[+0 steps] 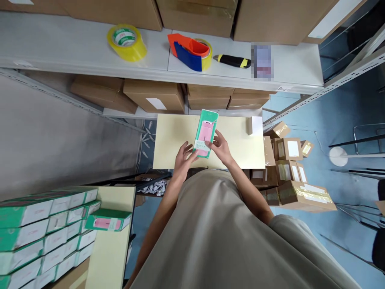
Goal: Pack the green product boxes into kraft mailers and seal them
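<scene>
A green box with a pink device pictured on its front is held tilted above the cream tabletop. My right hand grips its right side, with the thumb on the front face and the other fingers at the edge, partly hidden behind it. At the lower left corner of the box is my left hand, its thumb reaching the corner and its fingers apart to the left of the box. A small white box stands at the right end of the tabletop.
On the grey shelf lie yellow tape, a tape dispenser and a utility knife. Stacked green boxes and a single green box are at lower left. Cardboard cartons crowd the floor at right.
</scene>
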`<state>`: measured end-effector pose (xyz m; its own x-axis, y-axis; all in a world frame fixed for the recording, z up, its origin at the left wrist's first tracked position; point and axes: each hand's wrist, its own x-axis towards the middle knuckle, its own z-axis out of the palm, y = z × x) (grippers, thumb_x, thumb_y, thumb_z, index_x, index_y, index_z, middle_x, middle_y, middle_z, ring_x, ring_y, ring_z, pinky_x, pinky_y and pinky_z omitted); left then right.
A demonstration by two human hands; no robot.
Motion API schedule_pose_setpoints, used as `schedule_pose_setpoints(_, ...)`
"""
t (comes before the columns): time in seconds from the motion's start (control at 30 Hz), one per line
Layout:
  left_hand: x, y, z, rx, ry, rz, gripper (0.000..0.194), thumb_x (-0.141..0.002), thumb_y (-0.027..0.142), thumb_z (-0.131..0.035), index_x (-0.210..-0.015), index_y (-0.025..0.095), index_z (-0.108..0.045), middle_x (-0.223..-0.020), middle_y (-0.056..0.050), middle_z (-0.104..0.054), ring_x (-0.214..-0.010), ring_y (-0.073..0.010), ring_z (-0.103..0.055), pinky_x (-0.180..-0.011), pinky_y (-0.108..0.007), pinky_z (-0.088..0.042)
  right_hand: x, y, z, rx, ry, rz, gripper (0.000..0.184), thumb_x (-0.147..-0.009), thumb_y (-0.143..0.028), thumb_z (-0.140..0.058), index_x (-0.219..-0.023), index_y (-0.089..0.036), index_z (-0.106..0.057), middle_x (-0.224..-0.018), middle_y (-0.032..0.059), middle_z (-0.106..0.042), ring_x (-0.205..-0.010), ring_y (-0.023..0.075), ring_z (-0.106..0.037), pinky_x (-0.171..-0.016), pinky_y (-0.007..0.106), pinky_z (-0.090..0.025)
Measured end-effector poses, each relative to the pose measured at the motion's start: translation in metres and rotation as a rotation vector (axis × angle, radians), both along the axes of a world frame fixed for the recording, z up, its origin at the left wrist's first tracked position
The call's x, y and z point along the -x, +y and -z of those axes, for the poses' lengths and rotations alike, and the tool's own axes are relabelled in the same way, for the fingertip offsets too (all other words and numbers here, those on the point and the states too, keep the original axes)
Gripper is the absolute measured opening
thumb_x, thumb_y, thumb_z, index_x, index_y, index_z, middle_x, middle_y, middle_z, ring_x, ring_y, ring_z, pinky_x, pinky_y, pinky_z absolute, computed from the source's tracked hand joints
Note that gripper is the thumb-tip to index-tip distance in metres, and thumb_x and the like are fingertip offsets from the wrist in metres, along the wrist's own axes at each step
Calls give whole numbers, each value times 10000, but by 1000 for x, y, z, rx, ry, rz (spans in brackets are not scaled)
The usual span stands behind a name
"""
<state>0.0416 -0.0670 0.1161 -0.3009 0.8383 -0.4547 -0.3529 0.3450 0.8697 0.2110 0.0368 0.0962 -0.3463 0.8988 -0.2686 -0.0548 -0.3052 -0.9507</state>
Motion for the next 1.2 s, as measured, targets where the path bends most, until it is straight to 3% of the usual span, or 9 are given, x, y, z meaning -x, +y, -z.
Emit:
schedule_pose_setpoints(0.1,11,-3,8,53,-122,52,916,-768,512,-1003,-1555,273,-600,-1475,-151,-739,-1387,-378,-725,-1177,-562,-589,-6,0,0,4,34,-47,1216,-751,-630,-1014,-1765,-284,-439,-1330,100,-793,-1076,295,-800,-972,437,-692)
schedule_pose_setpoints(0.27,7,-6,14,42,-117,22,968,-708,488,-1021,-1549,270,-595,-1405,-133,-769,-1371,-368,-732,-1156,-534,-598,-12,-1,2,-13,50,-123,1202,-774,-657,-998,-1773,-291,-437,-1367,106,-796,-1117,310,-799,-1032,484,-684)
schedule_pose_setpoints(0.47,-8,-1,15,-47,232,-117,1027,-664,514,-1051,-1546,231,-607,-1416,-162,-722,-1314,-339,-717,-1083,-480,-638,-12,3,-1,-58,-56,-67,1234,-788,-816,-913,-1791,-310,-403,-1616,170,-669,-1341,390,-750,-1107,569,-672)
schedule_pose_setpoints(0.57,-20,-1,10,-94,387,-141,1015,-713,535,-1027,-1585,247,-594,-1509,-186,-640,-1407,-360,-650,-1026,-450,-671,-3,-1,-6,-80,-102,-6,1300,-795,-825,-898,-1830,-315,-298,-1597,189,-672,-1291,384,-767,-1016,543,-707)
schedule_pose_setpoints(0.67,-28,-2,2,-148,442,-122,1039,-715,540,-1035,-1611,276,-578,-1585,-192,-570,-1507,-375,-578,-1017,-432,-679,5,-2,-9,-127,-143,57,1279,-790,-768,-922,-1816,-305,-315,-1479,174,-739,-1184,357,-782,-998,542,-703)
schedule_pose_setpoints(0.73,-26,-3,-2,-155,397,-94,1039,-728,545,-1032,-1621,287,-567,-1571,-182,-589,-1516,-370,-579,-1040,-437,-671,5,0,-11,-127,-109,73,1207,-784,-732,-928,-1770,-293,-388,-1387,147,-782,-1144,342,-781,-1007,536,-695)
schedule_pose_setpoints(0.97,-10,1,-2,-25,-69,81,864,-755,559,-992,-1486,248,-653,-1375,-144,-743,-1282,-347,-744,-1035,-502,-669,-5,3,-9,62,156,-79,768,-855,-682,-817,-1493,-300,-625,-1263,63,-830,-1145,308,-786,-921,442,-703)
schedule_pose_setpoints(1.07,-15,2,2,-63,94,15,895,-739,510,-990,-1515,241,-634,-1320,-134,-736,-1270,-336,-731,-1004,-462,-673,-5,6,-6,92,198,-117,655,-859,-641,-795,-1400,-286,-692,-1269,60,-828,-1171,299,-778,-959,438,-702)
schedule_pose_setpoints(1.2,-15,-1,-1,-152,582,-96,976,-755,364,-966,-1637,272,-557,-1464,-155,-632,-1400,-340,-641,-946,-393,-680,-6,17,-4,77,148,-130,614,-831,-567,-840,-1368,-288,-738,-1256,34,-830,-1147,252,-772,-1048,445,-690)
